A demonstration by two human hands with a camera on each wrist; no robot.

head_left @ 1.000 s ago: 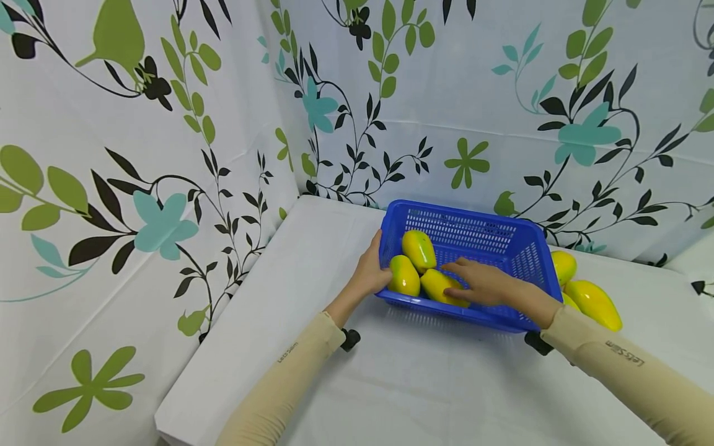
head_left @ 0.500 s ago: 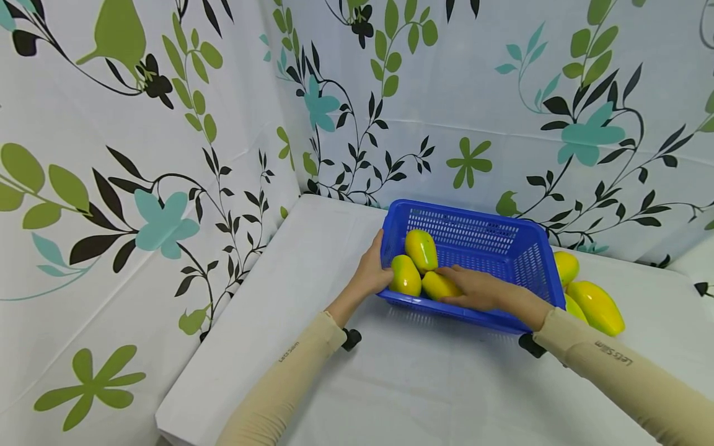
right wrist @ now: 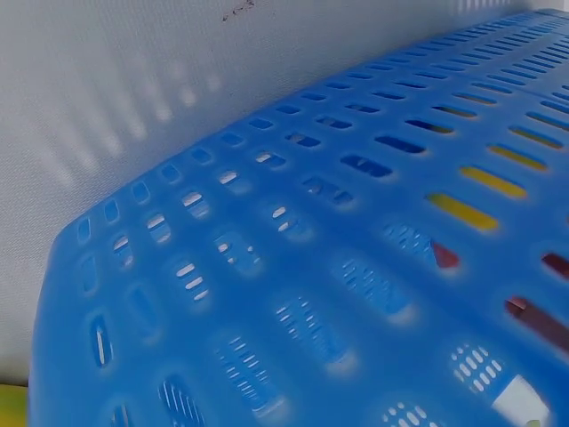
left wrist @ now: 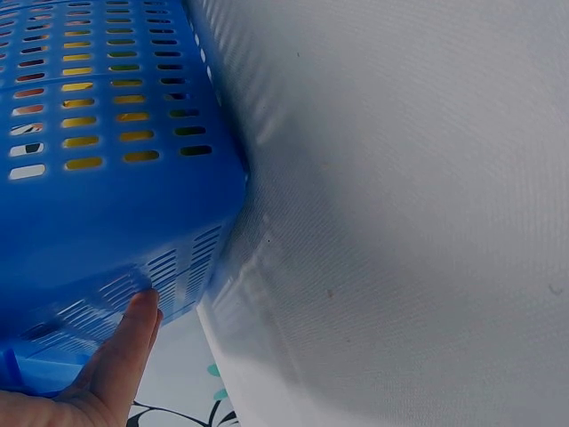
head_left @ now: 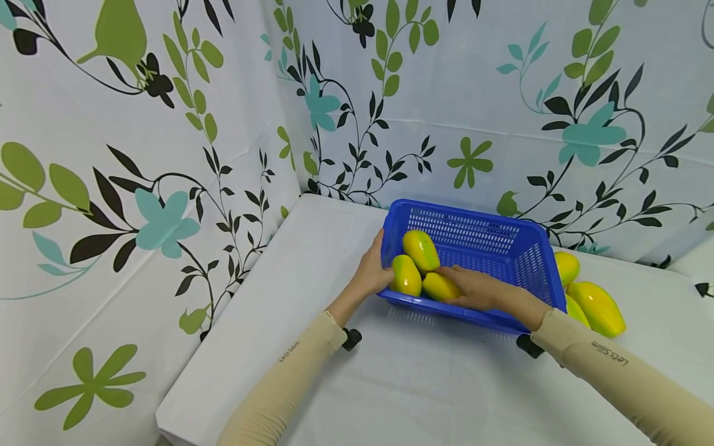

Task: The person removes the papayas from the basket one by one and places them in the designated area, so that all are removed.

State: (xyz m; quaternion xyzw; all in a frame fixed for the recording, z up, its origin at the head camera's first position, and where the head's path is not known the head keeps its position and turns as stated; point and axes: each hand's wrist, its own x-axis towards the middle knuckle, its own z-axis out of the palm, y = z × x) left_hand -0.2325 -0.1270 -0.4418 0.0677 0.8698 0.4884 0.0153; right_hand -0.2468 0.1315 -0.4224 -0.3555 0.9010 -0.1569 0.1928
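Note:
A blue plastic basket (head_left: 474,241) with slotted walls stands on the white-covered table. My left hand (head_left: 369,272) holds its left end, thumb over the rim; in the left wrist view the fingers (left wrist: 133,334) lie along the outer wall. Inside, at the left end, three yellow-green mangoes sit close together: a back mango (head_left: 421,249), a left mango (head_left: 406,277) and a front mango (head_left: 439,287). My right hand (head_left: 476,289) reaches over the front rim and grips the front mango's right end, partly covering it. The right wrist view shows mostly the basket's slotted outer wall (right wrist: 267,231).
Several more mangoes (head_left: 597,306) lie on the table just right of the basket, partly behind its end. The white table (head_left: 401,378) reaches back to a patterned curtain (head_left: 468,80) behind the basket, with another curtain side (head_left: 111,198) along the left.
My right hand has moved left and down from just over the front mango and closed on it. The back mango has turned slightly. My left hand stays on the basket.

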